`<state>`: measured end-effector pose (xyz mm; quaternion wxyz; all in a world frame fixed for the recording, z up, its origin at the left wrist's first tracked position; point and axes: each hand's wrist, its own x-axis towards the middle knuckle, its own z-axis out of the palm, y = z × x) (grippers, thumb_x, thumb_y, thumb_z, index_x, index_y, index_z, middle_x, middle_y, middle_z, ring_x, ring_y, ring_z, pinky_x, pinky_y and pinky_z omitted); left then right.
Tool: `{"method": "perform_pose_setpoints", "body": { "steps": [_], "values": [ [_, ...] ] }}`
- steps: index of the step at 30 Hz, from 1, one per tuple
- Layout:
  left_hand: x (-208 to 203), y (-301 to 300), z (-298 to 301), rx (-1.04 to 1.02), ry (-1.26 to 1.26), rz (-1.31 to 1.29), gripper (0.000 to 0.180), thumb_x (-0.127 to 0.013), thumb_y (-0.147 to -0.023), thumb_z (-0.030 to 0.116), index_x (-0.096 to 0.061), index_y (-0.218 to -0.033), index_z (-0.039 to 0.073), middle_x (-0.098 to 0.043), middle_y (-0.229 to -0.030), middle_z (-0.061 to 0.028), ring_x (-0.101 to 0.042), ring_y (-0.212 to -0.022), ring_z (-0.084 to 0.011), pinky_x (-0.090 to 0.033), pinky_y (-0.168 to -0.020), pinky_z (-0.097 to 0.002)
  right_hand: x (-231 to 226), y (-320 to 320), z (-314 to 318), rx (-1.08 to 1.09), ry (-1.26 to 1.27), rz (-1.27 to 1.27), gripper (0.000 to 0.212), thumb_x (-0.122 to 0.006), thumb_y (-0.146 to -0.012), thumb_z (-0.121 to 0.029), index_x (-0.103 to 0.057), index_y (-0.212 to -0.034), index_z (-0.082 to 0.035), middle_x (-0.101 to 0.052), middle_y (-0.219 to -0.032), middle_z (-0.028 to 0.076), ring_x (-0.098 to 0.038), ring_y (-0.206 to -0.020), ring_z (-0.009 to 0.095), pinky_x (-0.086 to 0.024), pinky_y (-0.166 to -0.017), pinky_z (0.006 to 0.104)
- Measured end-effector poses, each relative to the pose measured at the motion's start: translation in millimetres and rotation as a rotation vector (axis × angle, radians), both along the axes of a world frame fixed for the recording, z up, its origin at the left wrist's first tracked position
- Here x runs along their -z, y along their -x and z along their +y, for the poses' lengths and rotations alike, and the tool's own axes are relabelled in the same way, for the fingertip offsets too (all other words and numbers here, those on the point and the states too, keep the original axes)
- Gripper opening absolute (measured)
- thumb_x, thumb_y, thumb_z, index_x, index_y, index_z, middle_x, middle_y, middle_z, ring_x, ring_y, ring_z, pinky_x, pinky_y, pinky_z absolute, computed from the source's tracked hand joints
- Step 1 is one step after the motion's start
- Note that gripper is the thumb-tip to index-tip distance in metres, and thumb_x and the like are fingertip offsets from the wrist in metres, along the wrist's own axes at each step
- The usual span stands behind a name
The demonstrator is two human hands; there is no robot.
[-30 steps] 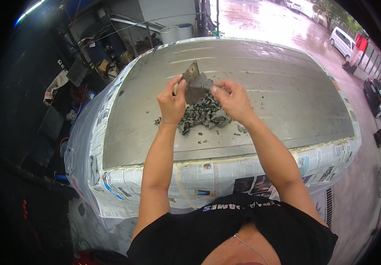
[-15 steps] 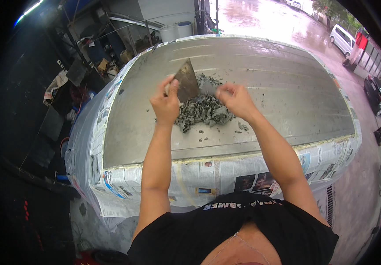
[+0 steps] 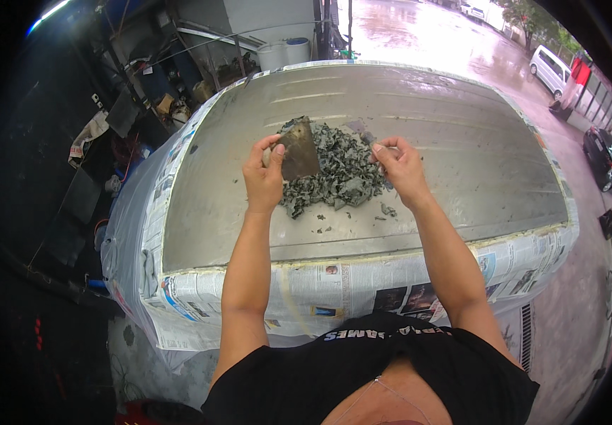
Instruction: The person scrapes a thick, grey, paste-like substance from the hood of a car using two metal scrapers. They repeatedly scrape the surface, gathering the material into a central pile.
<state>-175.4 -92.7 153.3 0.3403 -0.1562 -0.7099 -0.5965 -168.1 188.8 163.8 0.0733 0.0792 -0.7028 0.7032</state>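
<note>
My left hand (image 3: 263, 173) grips a flat, dull metal scraper plate (image 3: 299, 152) by its left side, the blade tilted up over the pile. Between the pinched fingers of my right hand (image 3: 401, 166) is a thin grey piece (image 3: 367, 136); I cannot tell whether it is a blade or a paint flake. Below and between both hands lies a heap of curled grey paint peelings (image 3: 341, 170). It rests on the bare metal vehicle roof (image 3: 462, 156), and a few loose scraps lie just in front of it.
Newspaper masking (image 3: 348, 283) and yellowish tape border the roof, with plastic sheeting (image 3: 132, 241) draped at the left. Dark shelving with clutter stands on the left side. White buckets (image 3: 296, 49) are behind the roof. A black motorcycle (image 3: 607, 156) and a white van (image 3: 550, 71) are at the right.
My right hand has moved slightly right and down, away from the scraper plate. The plate has lowered over the pile's left side, and more of the heap shows between my hands.
</note>
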Motion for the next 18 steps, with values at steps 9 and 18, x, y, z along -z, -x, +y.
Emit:
{"method": "perform_pose_setpoints", "body": {
  "steps": [9, 18],
  "values": [
    [-2.6, 14.6, 27.9, 0.174, -0.884, -0.429, 0.028, -0.05, -0.107, 0.029, -0.06, -0.093, 0.007, -0.061, -0.082, -0.004, -0.058, -0.066, -0.013, -0.048, -0.056, -0.0263, 1.3, -6.5, -10.5, -0.094, -0.13, 0.171, 0.025, -0.065, -0.099, -0.025, -0.063, -0.115, -0.006, -0.069, -0.089, 0.002, -0.052, -0.066, 0.003, -0.038, -0.053, 0.02],
    [45.3, 36.9, 5.5, 1.01, -1.278, -0.667, 0.032, -0.053, -0.103, 0.036, -0.055, -0.083, 0.012, -0.045, -0.061, 0.0003, -0.044, -0.047, -0.0109, -0.036, -0.037, -0.0243, 8.4, -67.9, -48.5, -0.237, 0.0, 0.077, 0.024, -0.065, -0.099, -0.02, -0.065, -0.11, 0.001, -0.066, -0.083, 0.001, -0.053, -0.068, 0.004, -0.044, -0.06, 0.0228]
  ]
}}
